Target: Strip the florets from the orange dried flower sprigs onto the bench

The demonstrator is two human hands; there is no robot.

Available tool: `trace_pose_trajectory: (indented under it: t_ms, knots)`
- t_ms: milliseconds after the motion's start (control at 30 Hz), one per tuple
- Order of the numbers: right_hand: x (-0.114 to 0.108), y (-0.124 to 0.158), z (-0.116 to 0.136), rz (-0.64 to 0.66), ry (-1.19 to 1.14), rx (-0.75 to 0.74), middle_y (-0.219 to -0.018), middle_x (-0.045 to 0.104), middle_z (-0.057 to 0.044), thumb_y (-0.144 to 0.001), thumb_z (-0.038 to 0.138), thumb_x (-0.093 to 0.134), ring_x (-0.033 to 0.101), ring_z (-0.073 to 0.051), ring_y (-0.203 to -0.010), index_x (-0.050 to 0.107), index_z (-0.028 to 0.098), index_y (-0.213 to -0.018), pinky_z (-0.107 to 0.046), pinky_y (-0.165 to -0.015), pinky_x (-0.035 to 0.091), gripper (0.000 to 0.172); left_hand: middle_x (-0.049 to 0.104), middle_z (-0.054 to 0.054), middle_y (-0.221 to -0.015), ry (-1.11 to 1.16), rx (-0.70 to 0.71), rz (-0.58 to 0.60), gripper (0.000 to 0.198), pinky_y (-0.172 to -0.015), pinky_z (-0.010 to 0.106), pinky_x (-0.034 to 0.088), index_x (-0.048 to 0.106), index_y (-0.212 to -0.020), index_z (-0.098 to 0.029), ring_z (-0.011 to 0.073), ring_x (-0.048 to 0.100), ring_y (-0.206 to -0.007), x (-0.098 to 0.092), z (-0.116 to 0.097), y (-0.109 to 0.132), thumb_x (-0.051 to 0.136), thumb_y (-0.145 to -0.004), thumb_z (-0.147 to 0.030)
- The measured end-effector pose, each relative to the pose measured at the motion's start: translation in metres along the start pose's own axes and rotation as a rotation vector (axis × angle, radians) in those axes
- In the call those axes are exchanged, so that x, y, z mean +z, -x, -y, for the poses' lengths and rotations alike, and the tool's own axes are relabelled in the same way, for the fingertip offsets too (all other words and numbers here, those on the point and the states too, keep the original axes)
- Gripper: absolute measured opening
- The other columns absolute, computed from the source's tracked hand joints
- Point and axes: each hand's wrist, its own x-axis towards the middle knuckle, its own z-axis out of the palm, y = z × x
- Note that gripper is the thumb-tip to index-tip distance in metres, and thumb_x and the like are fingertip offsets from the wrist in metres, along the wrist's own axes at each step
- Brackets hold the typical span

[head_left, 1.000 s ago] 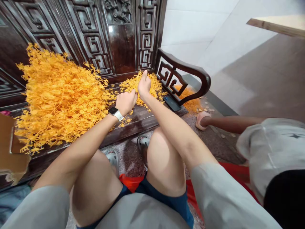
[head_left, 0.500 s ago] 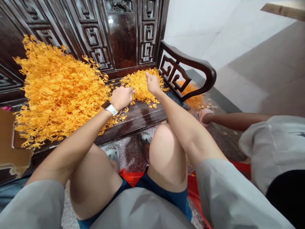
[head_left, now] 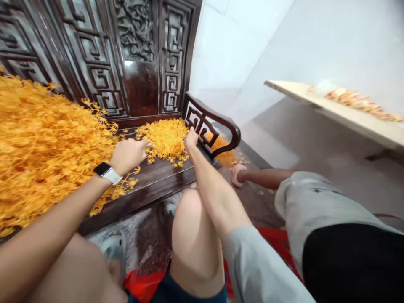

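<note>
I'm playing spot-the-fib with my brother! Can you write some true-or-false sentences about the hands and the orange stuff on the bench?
1. The left hand has a watch on its wrist. True.
2. The big orange heap lies on the person's left side of the bench. True.
3. The right hand is on the big orange heap. False: it is at the edge of the small orange pile, next to the armrest.
4. The bench is painted white. False: it is dark carved wood.
5. A pink slipper is on the floor past the bench. True.
</note>
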Motion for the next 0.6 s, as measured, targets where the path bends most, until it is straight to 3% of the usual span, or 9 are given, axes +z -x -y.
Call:
trace_pose_trajectory:
  t_ms: [133,267,333,467,533,600]
  knots:
    - [-0.009,0.001,-0.001,-0.036,0.103,0.039,-0.064,0.042,0.000,-0.112,0.059,0.045,0.049,-0.021,-0.072,0.035,0.027,-0.067,-0.033,-0.077,0.046,0.057,0.081,0.020,-0.092,0.003,-0.027,-0.076,0.053,-0.068,0.039,0.043,0.081,-0.124,-0.021,0.0403,0.079,-0.087,0.005,0.024,0.003,0.034,-0.113,-0.043]
    - [0.014,-0.005,0.026,0.049,0.121,0.030,-0.084,0.061,-0.006,-0.110,0.065,0.051,0.062,-0.027,-0.096,0.048,0.025,-0.075,-0.037,-0.097,0.050,0.053,0.083,0.020,-0.100,0.032,-0.015,-0.123,0.054,-0.070,0.040,0.044,0.080,-0.132,-0.022,0.0391,0.079,-0.090,0.007,0.034,0.001,0.034,-0.113,-0.042]
    - [0.024,-0.005,0.041,0.101,0.089,-0.031,-0.091,0.064,-0.009,-0.109,0.069,0.053,0.064,-0.027,-0.103,0.051,0.024,-0.078,-0.037,-0.099,0.051,0.054,0.084,0.019,-0.103,0.031,-0.010,-0.139,0.055,-0.071,0.040,0.044,0.080,-0.133,-0.023,0.0381,0.079,-0.092,0.007,0.034,-0.002,0.032,-0.114,-0.042]
    - [0.028,0.014,0.064,0.394,-0.226,0.033,-0.077,0.060,-0.004,-0.107,0.081,0.045,0.061,-0.019,-0.073,0.059,0.021,-0.084,-0.030,-0.068,0.049,0.065,0.084,0.020,-0.105,0.020,-0.003,-0.131,0.054,-0.070,0.041,0.044,0.080,-0.131,-0.022,0.0387,0.079,-0.093,0.008,0.036,-0.007,0.032,-0.113,-0.039]
    - [0.026,0.025,0.070,0.580,-0.396,0.099,-0.068,0.058,0.000,-0.102,0.081,0.057,0.054,-0.014,-0.060,0.062,0.021,-0.088,-0.025,-0.057,0.042,0.062,0.084,0.020,-0.104,0.018,-0.004,-0.117,0.053,-0.071,0.042,0.045,0.080,-0.133,-0.023,0.0388,0.079,-0.094,0.008,0.040,-0.009,0.033,-0.111,-0.035]
    - [0.025,0.030,0.075,0.683,-0.490,0.076,-0.063,0.057,0.003,-0.097,0.070,0.075,0.047,-0.010,-0.055,0.063,0.021,-0.087,-0.022,-0.053,0.038,0.052,0.084,0.020,-0.104,0.017,-0.020,-0.105,0.053,-0.072,0.042,0.046,0.079,-0.135,-0.025,0.0392,0.079,-0.094,0.010,0.044,-0.010,0.034,-0.110,-0.034]
